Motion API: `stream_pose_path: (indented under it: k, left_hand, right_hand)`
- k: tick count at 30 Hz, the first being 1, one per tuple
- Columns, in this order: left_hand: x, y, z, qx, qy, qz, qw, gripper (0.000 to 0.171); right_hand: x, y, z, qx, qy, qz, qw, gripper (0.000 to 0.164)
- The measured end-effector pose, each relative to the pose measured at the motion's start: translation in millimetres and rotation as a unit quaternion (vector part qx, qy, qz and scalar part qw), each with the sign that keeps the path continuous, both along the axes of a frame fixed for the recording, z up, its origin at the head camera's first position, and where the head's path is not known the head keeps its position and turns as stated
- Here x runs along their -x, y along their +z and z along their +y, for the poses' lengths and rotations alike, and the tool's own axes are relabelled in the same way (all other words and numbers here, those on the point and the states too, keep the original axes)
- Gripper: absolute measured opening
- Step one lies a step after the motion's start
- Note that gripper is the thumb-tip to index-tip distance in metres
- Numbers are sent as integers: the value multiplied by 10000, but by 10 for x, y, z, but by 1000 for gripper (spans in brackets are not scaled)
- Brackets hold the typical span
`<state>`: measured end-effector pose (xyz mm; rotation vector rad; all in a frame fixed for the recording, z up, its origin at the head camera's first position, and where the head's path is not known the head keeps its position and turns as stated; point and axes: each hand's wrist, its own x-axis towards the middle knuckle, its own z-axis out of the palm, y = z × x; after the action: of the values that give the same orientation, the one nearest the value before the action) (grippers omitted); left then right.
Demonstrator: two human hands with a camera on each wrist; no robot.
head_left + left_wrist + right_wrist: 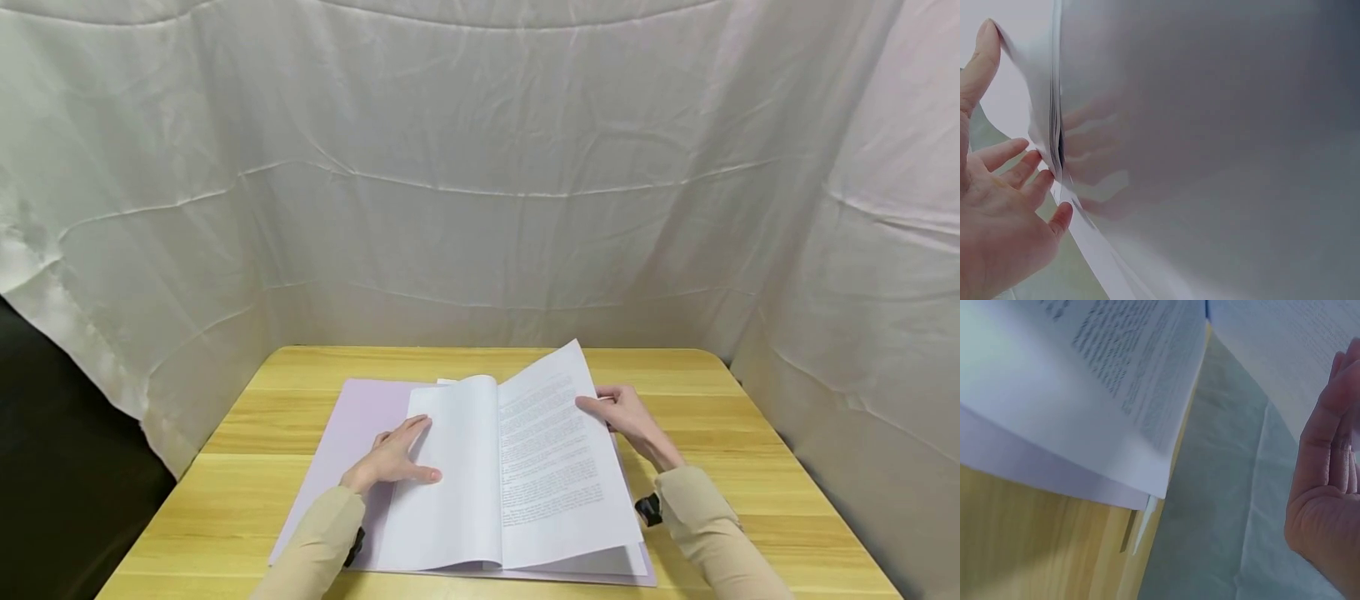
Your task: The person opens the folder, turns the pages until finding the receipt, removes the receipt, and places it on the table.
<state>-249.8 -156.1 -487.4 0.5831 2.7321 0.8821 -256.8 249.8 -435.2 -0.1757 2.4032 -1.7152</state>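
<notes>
A lilac folder (375, 408) lies open on the table, with white sheets inside turned to both sides. My left hand (393, 457) rests on the blank left-hand pages (457, 475), thumb spread away from the fingers. In the left wrist view, the fingers of the left hand (1007, 200) touch the edge of a stack of sheets (1055, 81). On the right side, my right hand (628, 417) pinches the outer edge of a printed page (551, 450), which is lifted at a slant. The right wrist view shows this hand (1322, 469) beside the raised page (1279, 369).
The wooden table (720, 433) extends around the folder on both sides. Pale grey cloth (480, 208) hangs behind and beside the table. Something black (60, 458) shows at the far left. Both wrists carry dark straps, one being the right strap (648, 509).
</notes>
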Motion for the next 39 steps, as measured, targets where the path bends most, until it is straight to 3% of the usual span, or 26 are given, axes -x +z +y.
stream_pose_path:
  k: [7,17,32,39]
  left_hand:
    - [18,0,4,-91,-93,59,9999,100]
    - [0,61,52,-601,-132,68,9981,96]
    - [-80,215,278,-1320,351,-455,9896,84]
    - [-85,261,343,-1602,403,-701,9838,80]
  right_hand:
    - [-7,57,-61,70,-51,37,10000,42]
    - [-59,167,-171,493,91,-145,9986,43]
    - [-102,186,-360,1048,348,-264,9935,44]
    - [-111,150,-439,1328,713,-359,9879,38]
